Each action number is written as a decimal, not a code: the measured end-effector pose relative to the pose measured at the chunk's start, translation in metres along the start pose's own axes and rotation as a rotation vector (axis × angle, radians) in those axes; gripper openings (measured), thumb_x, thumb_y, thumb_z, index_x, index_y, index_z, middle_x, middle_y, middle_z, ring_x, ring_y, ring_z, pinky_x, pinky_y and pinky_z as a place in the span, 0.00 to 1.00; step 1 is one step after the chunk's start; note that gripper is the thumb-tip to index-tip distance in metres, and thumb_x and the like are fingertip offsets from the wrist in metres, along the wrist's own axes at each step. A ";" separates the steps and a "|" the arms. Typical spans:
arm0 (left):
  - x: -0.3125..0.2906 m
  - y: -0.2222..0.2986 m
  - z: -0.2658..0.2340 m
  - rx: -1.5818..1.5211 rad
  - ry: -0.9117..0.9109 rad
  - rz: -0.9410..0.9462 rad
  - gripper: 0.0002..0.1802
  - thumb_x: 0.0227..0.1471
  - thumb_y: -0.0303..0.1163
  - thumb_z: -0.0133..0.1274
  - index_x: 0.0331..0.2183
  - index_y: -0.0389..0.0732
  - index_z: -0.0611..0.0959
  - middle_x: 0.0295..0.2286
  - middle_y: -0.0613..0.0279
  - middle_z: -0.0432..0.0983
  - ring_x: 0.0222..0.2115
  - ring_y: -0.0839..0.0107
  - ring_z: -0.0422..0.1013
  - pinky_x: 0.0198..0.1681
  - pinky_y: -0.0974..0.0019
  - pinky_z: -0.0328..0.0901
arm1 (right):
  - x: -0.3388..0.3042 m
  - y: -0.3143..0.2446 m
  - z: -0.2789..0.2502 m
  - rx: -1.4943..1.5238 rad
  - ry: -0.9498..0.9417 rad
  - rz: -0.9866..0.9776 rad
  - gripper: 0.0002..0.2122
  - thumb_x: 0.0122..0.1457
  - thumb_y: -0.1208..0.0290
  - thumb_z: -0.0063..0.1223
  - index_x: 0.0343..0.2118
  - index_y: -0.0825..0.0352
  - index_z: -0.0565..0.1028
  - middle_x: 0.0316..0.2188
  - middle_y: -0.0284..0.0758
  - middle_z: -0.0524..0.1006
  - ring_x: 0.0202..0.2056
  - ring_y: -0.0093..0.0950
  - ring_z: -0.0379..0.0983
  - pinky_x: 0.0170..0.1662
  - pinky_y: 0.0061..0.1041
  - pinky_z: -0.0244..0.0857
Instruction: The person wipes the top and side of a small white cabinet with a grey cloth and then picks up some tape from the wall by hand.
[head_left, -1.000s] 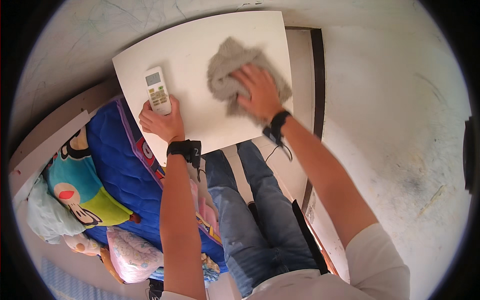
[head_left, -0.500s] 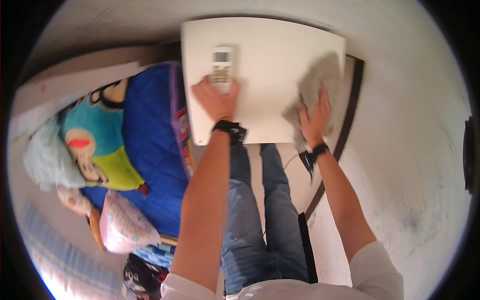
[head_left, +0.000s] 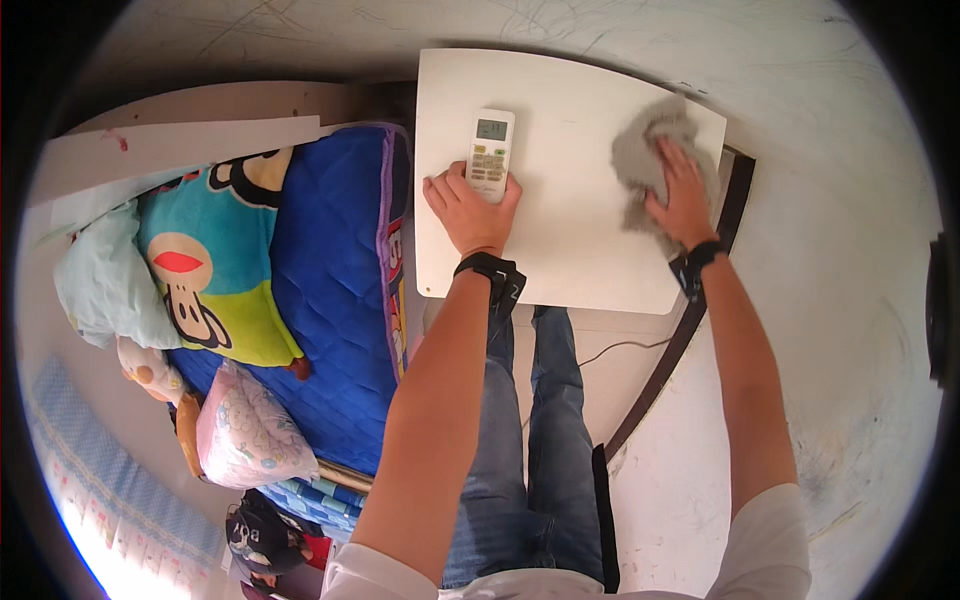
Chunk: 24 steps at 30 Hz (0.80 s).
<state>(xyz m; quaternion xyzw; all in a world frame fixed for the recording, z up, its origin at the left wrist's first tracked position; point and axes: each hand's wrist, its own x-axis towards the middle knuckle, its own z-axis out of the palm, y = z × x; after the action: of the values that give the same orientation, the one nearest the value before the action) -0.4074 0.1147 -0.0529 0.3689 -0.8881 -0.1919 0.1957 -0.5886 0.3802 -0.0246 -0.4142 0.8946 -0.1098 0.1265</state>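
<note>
Remote (head_left: 490,150) is face up at the left side of this white tabletop (head_left: 570,200), and from where I'm standing the left hand (head_left: 473,212) has it clamped at the lower end between thumb and fingers. Over by the right edge, the right hand (head_left: 685,205) lies on a scrunched grey cloth (head_left: 637,150), thumb apart from the fingers. Blue bedding (head_left: 335,250) is off to the left, btw.

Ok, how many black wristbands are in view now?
2: the left wristband, below the left hand gripping the remote, and the right wristband, below the right hand on the grey cloth.
</note>
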 end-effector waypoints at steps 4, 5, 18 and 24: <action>-0.001 0.003 0.003 -0.016 -0.027 0.004 0.34 0.39 0.43 0.64 0.43 0.32 0.70 0.40 0.48 0.68 0.46 0.42 0.62 0.62 0.40 0.52 | 0.028 0.001 0.003 0.077 0.192 0.074 0.32 0.52 0.64 0.55 0.63 0.62 0.64 0.66 0.39 0.59 0.66 0.40 0.54 0.66 0.43 0.47; -0.001 0.001 0.004 -0.018 -0.030 0.011 0.34 0.39 0.43 0.64 0.43 0.32 0.70 0.40 0.48 0.68 0.46 0.42 0.62 0.62 0.40 0.52 | 0.027 -0.006 0.007 0.075 0.267 0.115 0.31 0.52 0.63 0.55 0.60 0.65 0.66 0.66 0.39 0.60 0.66 0.41 0.54 0.65 0.43 0.47; -0.003 -0.004 0.000 0.037 -0.038 0.001 0.35 0.39 0.44 0.64 0.45 0.32 0.70 0.39 0.45 0.67 0.48 0.40 0.60 0.61 0.39 0.52 | 0.033 -0.084 0.009 0.133 -0.151 -0.250 0.35 0.49 0.57 0.58 0.63 0.53 0.64 0.66 0.31 0.60 0.67 0.30 0.54 0.67 0.40 0.47; -0.002 0.002 0.002 0.041 -0.046 0.017 0.34 0.39 0.44 0.63 0.43 0.32 0.70 0.38 0.46 0.67 0.45 0.43 0.61 0.58 0.42 0.54 | 0.080 -0.066 0.016 0.101 0.168 0.017 0.32 0.53 0.59 0.56 0.64 0.51 0.63 0.65 0.31 0.61 0.65 0.33 0.56 0.66 0.40 0.49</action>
<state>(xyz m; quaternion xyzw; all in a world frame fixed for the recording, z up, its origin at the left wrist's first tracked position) -0.4079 0.1176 -0.0540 0.3608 -0.8992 -0.1807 0.1693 -0.5864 0.2751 -0.0304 -0.3892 0.8988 -0.1881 0.0725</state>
